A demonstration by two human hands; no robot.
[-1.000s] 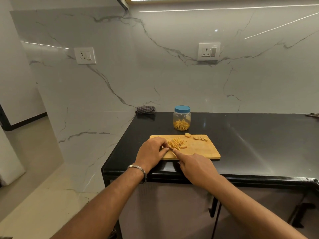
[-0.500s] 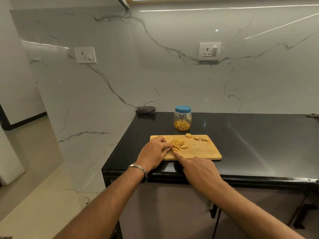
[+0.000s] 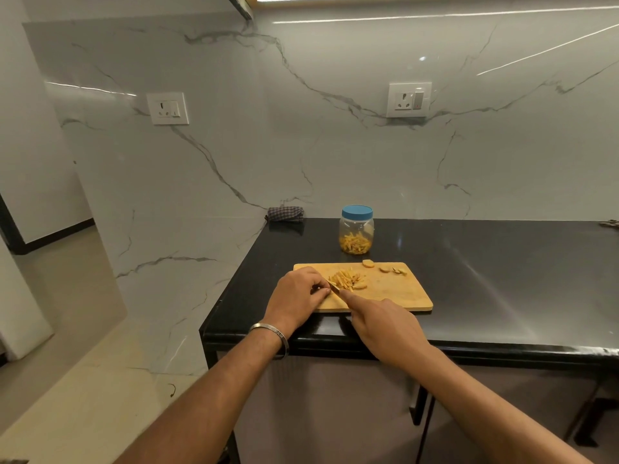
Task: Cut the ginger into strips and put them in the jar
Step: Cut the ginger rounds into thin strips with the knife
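Black counter [image 3: 485, 279] under a marble wall; a board [image 3: 395, 293] lies at its near left corner.

Risks, as judged:
- Left fingertips sit just beside the blade [image 3: 335, 289]. A slip or a hurried stroke could nick them.
- The board's near edge lies close to the counter lip. A hard push could shift it towards 6 o'clock.
- The strips [image 3: 348, 280] are loose and piled; sweeping with the blade could scatter them off the board.
- The jar [image 3: 356, 231], at 12 o'clock from the board, wears its blue lid; it must be opened before any transfer.

Hands, left to right:
- Left hand [image 3: 296, 296]: curled, knuckles up, fingertips tucked at the pile's 9 o'clock side. Whether it pinches a ginger piece cannot be told.
- Right hand [image 3: 385, 324]: wrapped round the knife, forefinger extended along the blade's spine, tip aimed to 10 o'clock.

Uncut slices [image 3: 393, 270] wait at the board's far edge, 1 o'clock from the pile.
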